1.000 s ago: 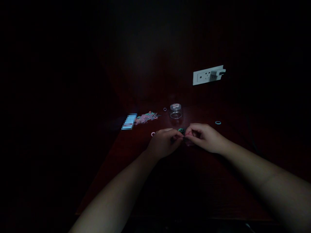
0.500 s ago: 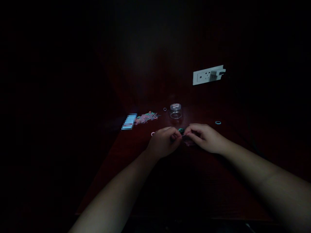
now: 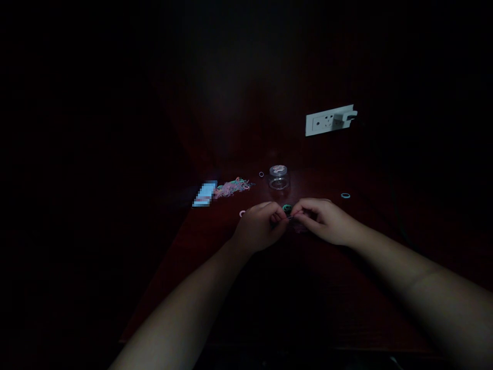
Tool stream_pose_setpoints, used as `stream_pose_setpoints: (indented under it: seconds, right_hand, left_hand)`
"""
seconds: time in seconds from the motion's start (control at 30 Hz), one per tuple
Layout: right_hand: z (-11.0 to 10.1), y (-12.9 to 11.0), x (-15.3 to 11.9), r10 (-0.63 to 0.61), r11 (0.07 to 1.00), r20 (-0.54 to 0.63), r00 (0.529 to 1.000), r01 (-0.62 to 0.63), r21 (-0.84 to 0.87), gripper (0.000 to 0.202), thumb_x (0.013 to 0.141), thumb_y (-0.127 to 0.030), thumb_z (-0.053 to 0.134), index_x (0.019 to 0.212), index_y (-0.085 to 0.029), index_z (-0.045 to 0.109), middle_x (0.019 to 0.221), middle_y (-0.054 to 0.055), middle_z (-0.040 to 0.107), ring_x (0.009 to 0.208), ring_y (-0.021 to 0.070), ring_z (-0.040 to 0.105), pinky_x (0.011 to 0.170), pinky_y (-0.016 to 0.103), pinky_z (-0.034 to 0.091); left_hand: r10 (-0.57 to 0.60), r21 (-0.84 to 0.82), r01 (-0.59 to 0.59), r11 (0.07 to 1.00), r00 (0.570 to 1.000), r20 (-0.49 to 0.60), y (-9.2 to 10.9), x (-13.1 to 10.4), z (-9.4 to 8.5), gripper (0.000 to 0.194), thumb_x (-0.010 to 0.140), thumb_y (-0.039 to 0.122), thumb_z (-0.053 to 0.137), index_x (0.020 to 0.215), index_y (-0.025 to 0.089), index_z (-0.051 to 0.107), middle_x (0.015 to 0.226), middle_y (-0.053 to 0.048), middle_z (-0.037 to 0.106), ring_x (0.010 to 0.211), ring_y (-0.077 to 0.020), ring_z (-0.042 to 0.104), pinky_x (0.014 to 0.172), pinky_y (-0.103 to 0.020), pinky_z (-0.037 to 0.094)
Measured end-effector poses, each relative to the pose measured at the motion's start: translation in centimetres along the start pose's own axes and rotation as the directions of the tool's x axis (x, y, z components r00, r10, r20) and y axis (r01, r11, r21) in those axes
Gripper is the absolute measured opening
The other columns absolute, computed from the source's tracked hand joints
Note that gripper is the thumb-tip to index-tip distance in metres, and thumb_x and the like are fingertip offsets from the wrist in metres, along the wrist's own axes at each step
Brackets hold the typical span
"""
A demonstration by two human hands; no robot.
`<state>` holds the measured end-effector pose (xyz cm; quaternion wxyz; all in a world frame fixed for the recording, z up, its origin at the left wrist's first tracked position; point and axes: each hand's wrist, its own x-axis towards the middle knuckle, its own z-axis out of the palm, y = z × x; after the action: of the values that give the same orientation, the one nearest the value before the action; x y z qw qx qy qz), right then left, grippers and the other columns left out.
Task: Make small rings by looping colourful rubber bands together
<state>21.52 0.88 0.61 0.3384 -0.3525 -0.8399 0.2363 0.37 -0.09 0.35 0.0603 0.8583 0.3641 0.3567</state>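
Note:
My left hand [image 3: 260,223] and my right hand [image 3: 325,218] meet over the dark red table, thumbs and forefingers pinched. Stretched between their fingertips is a thin, dark hair tie [image 3: 290,218]; its exact shape is too dim to make out. Just beyond the fingers lie green hair ties [image 3: 287,207]. A faint pinkish cluster of hair ties [image 3: 301,229] rests beneath my right hand, partly hidden. One pink hair tie [image 3: 242,214] touches the outline of my left hand.
A clear lidded jar [image 3: 279,181] stands behind the hands. Left of it are a mixed heap of hair ties [image 3: 233,188] and a lit, blurred-out screen [image 3: 205,193]. A blue hair tie [image 3: 345,196] lies right. On the wall, a socket [image 3: 327,121] holds a white plug.
Both hands stay almost in place, still pinching. The fingertips have parted very slightly, and a little more of the thin dark tie shows between them.

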Motion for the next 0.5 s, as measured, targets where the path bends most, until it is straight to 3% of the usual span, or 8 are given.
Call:
stream_pose_setpoints:
  seconds: [0.2, 0.37, 0.5]
  right_hand:
    - [0.05, 0.08, -0.04, 0.008, 1.0, 0.016, 1.0, -0.008, 0.015, 0.018, 0.092, -0.03, 0.053, 0.084, -0.017, 0.062, 0.066, 0.002, 0.065, 0.057, 0.013, 0.058, 0.053, 0.024, 0.042]
    - [0.0, 0.07, -0.05, -0.006, 1.0, 0.009, 1.0, 0.006, 0.0, 0.017, 0.091, -0.03, 0.055, 0.081, -0.017, 0.062, 0.064, 0.001, 0.062, 0.056, 0.0125, 0.054, 0.052, 0.024, 0.041]
    - [0.04, -0.07, -0.02, -0.003, 1.0, 0.006, 1.0, 0.003, -0.001, 0.016, 0.089, -0.029, 0.056, 0.079, -0.017, 0.061, 0.063, 0.0, 0.06, 0.056, 0.012, 0.052, 0.051, 0.023, 0.04]
  left_hand:
    - [0.001, -0.034, -0.001, 0.999, 1.0, 0.018, -0.15, -0.1, 0.14, 0.003, 0.084, 0.021, 0.059, 0.086, 0.02, 0.06, 0.077, 0.001, 0.062, 0.07, -0.0118, 0.057, 0.064, -0.026, 0.045]
    - [0.014, -0.045, -0.013, 0.999, 1.0, 0.028, -0.07, -0.22, 0.04, 0.015, 0.077, 0.015, 0.061, 0.091, 0.02, 0.061, 0.084, 0.0, 0.064, 0.075, -0.0116, 0.06, 0.067, -0.025, 0.048]
    - [0.013, -0.039, -0.011, 0.999, 0.999, 0.044, 0.15, -0.19, -0.09, 0.014, 0.078, 0.024, 0.066, 0.091, 0.02, 0.062, 0.083, 0.0, 0.064, 0.075, -0.0131, 0.06, 0.068, -0.027, 0.049]
